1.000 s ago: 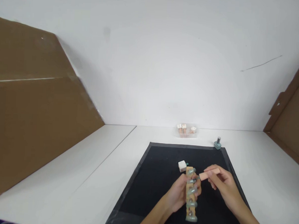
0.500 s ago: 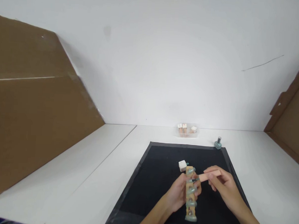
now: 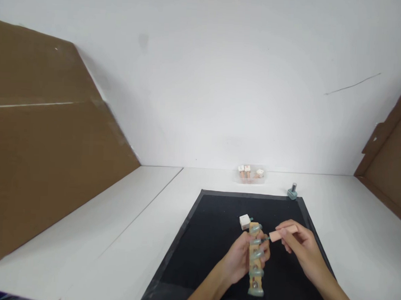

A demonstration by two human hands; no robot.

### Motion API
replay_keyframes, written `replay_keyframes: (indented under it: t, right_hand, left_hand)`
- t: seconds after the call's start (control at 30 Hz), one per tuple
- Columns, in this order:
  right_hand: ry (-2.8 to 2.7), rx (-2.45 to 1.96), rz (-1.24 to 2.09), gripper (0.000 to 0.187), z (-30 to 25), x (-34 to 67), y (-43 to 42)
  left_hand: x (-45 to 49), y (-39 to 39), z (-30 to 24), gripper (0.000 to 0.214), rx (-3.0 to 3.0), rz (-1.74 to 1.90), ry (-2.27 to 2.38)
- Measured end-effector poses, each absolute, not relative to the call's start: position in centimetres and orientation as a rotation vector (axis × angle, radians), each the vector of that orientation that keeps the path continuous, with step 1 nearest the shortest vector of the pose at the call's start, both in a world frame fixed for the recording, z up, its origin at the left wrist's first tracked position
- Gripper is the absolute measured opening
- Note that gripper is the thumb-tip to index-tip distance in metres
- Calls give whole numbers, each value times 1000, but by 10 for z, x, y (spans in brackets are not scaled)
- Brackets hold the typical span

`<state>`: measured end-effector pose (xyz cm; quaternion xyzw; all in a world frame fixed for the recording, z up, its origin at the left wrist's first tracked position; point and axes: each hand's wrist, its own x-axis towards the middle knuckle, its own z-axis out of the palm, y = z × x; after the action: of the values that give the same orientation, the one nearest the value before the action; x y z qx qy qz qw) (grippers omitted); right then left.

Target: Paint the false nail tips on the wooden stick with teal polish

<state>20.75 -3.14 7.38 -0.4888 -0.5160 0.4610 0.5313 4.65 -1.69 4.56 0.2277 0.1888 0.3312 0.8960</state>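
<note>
My left hand (image 3: 238,258) is wrapped round an upright tan strip (image 3: 253,262) that carries several glossy grey-green pieces like false nails (image 3: 258,255). From the right, my right hand (image 3: 303,247) pinches a nail polish brush by its pink cap (image 3: 283,233). The dark green brush end points left, close to the second piece from the top; whether it touches, I cannot tell. Just behind the strip's top is a white square nail polish bottle (image 3: 244,221), with a bit of green at its right side.
A clear tray (image 3: 251,181) at the back holds several white-and-pink bottles (image 3: 247,169). A grey-green stand with a metal post (image 3: 293,192) is at the corner of the black mat (image 3: 217,209). Cardboard panels (image 3: 46,151) flank the white table (image 3: 144,201).
My right hand has drawn the brush slightly to the right, so more of its green end shows between cap and strip. The left hand and strip have hardly moved.
</note>
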Motion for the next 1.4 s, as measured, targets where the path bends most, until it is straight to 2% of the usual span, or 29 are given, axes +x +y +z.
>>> replay_keyframes:
  t: [0.23, 0.47, 0.83, 1.4]
  right_hand:
    - [-1225, -1084, 1067, 33, 68, 210, -33]
    - [-1415, -1039, 1091, 34, 76, 209, -35]
    - [-1561, -1110, 873, 21, 82, 210, -36]
    - [-1532, -1186, 817, 22, 82, 208, -37]
  left_hand:
    - [45, -16, 46, 24, 473, 700, 436]
    - [49, -15, 45, 23, 483, 688, 497]
    - [49, -15, 45, 21, 481, 680, 502]
    - [48, -15, 49, 21, 460, 700, 471]
